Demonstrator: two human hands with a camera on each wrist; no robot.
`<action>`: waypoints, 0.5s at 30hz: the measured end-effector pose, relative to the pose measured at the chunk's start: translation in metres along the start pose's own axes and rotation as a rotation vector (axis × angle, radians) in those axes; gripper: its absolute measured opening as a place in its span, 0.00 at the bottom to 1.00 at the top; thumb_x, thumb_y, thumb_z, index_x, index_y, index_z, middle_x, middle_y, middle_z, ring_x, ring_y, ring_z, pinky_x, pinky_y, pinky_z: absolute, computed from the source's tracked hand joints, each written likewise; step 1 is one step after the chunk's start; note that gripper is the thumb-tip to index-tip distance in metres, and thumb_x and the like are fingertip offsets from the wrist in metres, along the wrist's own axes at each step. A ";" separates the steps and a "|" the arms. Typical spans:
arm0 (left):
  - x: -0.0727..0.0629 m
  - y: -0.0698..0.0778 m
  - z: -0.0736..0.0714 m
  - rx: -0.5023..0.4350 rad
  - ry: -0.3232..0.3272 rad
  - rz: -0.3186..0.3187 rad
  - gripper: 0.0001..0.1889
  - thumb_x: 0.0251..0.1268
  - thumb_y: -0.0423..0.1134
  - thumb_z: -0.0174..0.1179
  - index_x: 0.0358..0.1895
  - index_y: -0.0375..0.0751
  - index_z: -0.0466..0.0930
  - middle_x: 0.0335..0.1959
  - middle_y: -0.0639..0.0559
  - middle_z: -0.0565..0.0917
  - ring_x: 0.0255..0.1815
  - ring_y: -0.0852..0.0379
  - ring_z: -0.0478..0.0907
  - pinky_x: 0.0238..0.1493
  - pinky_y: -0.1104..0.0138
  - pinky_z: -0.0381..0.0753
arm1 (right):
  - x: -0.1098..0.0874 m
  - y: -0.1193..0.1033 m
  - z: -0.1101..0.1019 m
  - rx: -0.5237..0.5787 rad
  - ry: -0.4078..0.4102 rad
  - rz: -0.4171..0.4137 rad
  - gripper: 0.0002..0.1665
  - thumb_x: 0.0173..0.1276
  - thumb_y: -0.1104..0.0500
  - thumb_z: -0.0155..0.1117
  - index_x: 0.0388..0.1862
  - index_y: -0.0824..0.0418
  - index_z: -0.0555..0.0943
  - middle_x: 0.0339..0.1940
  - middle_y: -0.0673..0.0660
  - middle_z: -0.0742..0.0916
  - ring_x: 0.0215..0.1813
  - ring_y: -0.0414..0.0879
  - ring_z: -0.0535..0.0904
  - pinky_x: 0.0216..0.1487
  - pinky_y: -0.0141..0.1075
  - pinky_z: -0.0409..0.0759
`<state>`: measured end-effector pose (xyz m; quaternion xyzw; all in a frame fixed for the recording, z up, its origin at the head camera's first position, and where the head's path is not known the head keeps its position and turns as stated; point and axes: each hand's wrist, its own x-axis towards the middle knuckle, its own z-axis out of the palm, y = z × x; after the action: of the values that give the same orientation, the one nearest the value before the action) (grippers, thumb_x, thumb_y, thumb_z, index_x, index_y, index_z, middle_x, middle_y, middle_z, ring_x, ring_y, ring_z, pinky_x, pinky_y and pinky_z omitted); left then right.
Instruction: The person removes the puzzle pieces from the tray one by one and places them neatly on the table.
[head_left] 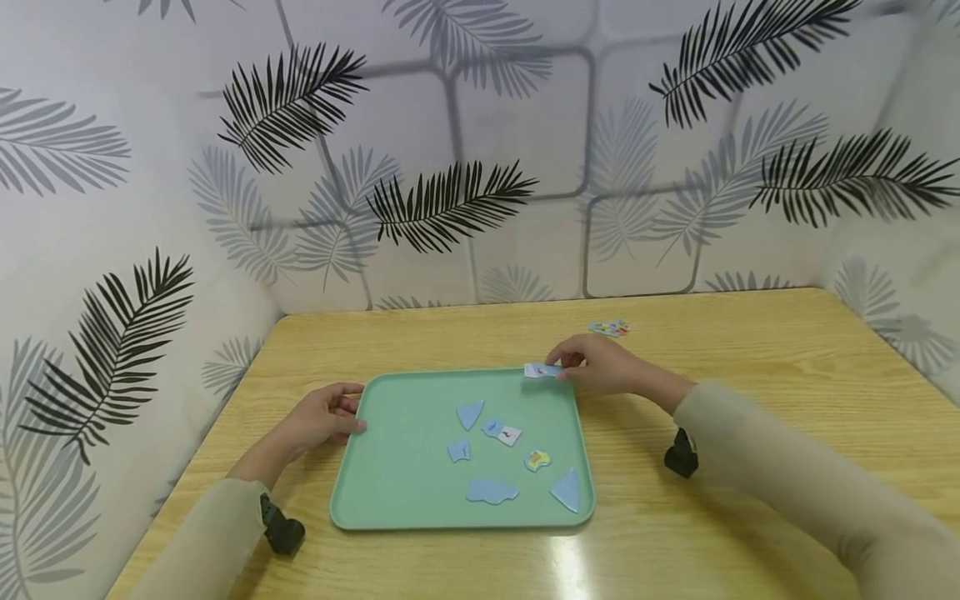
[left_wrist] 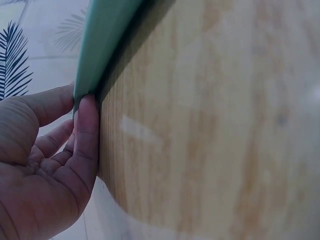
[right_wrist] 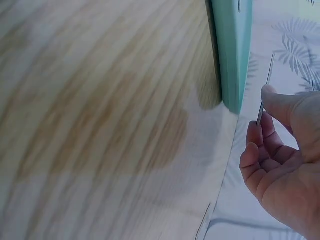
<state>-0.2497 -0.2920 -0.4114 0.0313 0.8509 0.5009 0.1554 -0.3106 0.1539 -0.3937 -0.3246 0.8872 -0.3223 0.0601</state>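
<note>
My left hand grips the left rim of a green tray; in the left wrist view its thumb and a finger pinch the tray edge. Over the tray's far right corner, my right hand pinches a flat light-blue and white piece, seen edge-on as a thin piece in the right wrist view. Scattered on the tray lie a blue triangular piece, a blue-and-white piece, a small notched piece, a yellow-patterned piece, a wavy blue piece and another triangular piece.
A colourful flat piece or cluster lies on the wooden table beyond my right hand. Behind and beside the table hangs a leaf-patterned backdrop.
</note>
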 end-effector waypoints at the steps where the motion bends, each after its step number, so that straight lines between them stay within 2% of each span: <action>1: 0.000 0.000 0.000 -0.001 -0.001 0.001 0.34 0.62 0.29 0.64 0.70 0.30 0.60 0.47 0.40 0.75 0.41 0.52 0.76 0.38 0.62 0.82 | -0.002 0.002 -0.002 0.000 0.001 0.004 0.12 0.68 0.64 0.64 0.50 0.63 0.84 0.40 0.53 0.83 0.44 0.49 0.78 0.47 0.44 0.77; 7: 0.000 -0.001 0.000 -0.006 -0.004 0.010 0.34 0.62 0.28 0.64 0.70 0.29 0.60 0.46 0.40 0.76 0.41 0.53 0.76 0.38 0.61 0.82 | -0.009 0.018 -0.012 -0.028 0.021 0.005 0.12 0.68 0.63 0.65 0.50 0.61 0.84 0.42 0.52 0.83 0.46 0.49 0.78 0.48 0.45 0.77; 15: 0.000 -0.001 0.001 -0.005 0.002 -0.002 0.34 0.62 0.29 0.65 0.70 0.30 0.60 0.47 0.39 0.75 0.41 0.52 0.76 0.39 0.61 0.82 | -0.019 0.040 -0.026 -0.022 0.059 0.011 0.13 0.68 0.66 0.64 0.51 0.65 0.82 0.39 0.53 0.82 0.45 0.51 0.78 0.47 0.46 0.76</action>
<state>-0.2496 -0.2919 -0.4131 0.0294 0.8497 0.5030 0.1552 -0.3260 0.2031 -0.3996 -0.3106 0.8939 -0.3216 0.0319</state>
